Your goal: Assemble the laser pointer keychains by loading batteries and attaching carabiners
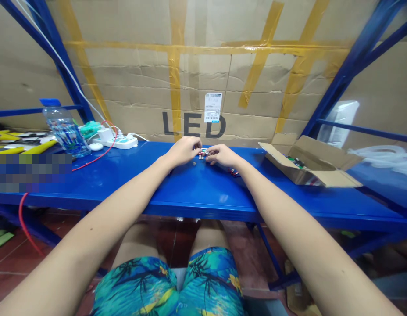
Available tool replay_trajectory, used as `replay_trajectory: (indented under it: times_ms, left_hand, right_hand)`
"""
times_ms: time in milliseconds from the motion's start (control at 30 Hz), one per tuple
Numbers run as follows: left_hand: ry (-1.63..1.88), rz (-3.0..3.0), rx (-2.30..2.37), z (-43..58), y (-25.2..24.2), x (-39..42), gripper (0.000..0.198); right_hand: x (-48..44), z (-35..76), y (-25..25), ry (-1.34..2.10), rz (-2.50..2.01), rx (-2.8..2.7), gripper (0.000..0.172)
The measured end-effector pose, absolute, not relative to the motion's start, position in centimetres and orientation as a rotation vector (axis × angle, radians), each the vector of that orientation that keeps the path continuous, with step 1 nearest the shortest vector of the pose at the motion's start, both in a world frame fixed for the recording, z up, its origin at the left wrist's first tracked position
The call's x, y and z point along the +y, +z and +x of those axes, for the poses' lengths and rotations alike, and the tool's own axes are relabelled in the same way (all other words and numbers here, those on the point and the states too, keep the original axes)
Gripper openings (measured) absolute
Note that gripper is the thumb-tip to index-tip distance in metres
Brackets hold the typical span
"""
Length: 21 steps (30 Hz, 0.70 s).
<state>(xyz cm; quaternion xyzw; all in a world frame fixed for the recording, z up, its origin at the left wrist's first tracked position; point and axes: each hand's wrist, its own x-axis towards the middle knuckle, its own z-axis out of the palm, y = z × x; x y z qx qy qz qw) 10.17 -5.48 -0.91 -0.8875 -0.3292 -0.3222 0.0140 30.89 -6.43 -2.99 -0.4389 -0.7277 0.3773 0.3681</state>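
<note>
My left hand (184,150) rests on the blue table with its fingers bent, their tips at a small cluster of parts; what they pinch is partly hidden. Facing it, my right hand (222,155) is closed, thumb and forefinger at a small silvery metal part (207,152). Between the hands lie thin coloured wires (201,153), red and white among them. A loose small metal piece (194,163) sits just in front of my left fingers. More red and dark wires (233,173) show beneath my right wrist.
An open cardboard box (307,175) with green circuit boards (296,162) stands at the right. On the left are a water bottle (66,129), a white power strip (123,141), a red cable (101,151) and yellow-handled tools (39,147). Large cardboard (137,87) backs the table (203,197).
</note>
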Motion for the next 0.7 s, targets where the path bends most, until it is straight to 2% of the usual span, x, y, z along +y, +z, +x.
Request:
replay_trajectory:
  times_ms: [233,500,700]
  left_hand:
    - [-1.037,-2.753,-0.749,11.9,-1.8,-5.8,0.014]
    - [-1.056,-2.817,-0.787,11.3,-1.4,-5.8,0.016]
    - [-1.275,-2.844,-0.99,11.6,-1.8,-5.6,0.01]
  right_hand:
    - [-5.8,31.0,-3.4,0.963,-1.055,-1.897,0.006]
    - [-6.2,30.7,-3.3,1.026,-1.056,-1.857,0.009]
    - [-6.7,30.3,-3.0,1.016,-1.052,-1.843,0.008]
